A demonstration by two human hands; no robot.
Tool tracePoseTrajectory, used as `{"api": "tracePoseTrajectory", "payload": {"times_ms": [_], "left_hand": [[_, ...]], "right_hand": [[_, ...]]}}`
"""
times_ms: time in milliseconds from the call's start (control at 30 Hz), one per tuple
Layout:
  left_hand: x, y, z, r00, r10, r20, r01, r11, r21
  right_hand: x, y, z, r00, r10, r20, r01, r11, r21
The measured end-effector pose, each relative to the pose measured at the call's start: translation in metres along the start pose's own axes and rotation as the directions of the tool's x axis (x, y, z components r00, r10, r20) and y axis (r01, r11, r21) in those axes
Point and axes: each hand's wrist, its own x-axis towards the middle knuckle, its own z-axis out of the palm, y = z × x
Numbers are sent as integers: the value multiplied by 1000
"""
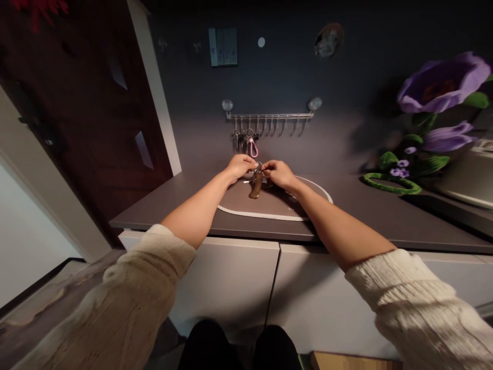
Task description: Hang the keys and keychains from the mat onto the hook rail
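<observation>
My left hand (242, 167) and my right hand (279, 172) meet over the counter, just below a hook rail. Between them hangs a bunch of keys on a metal ring, with a brown key fob (256, 186) dangling downward. The left thumb and finger pinch the ring from one side. On the other side, the right fingertips are closed at the ring too; which small part they grip is too fine to make out. Under both hands lies a brown mat (277, 208) with a pale rim.
A wire hook rail (271, 116) on the dark wall carries several keys, one with a pink loop (253, 148). Purple artificial flowers (442, 85) with a green ring base stand on the right of the counter (362, 216). White cabinet doors (231, 277) are below; a dark door (88, 103) is left.
</observation>
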Motion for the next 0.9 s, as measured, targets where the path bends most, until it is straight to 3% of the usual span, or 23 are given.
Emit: {"api": "tracePoseTrajectory", "payload": {"times_ms": [133, 233, 367, 900], "left_hand": [[0, 2, 0, 1000, -15, -24, 13, 997, -72], [0, 4, 1, 999, -21, -37, 16, 992, -123], [0, 6, 1, 999, -16, -45, 8, 986, -165], [2, 4, 0, 1000, 5, 11, -4, 986, -166]], "right_hand": [[1, 0, 1, 998, 58, 25, -62, 975, 213], [0, -4, -1, 999, 42, -15, -36, 956, 292], [-1, -8, -4, 997, -3, -81, 29, 946, 324], [0, -2, -4, 996, -28, -89, 65, 889, 454]]}}
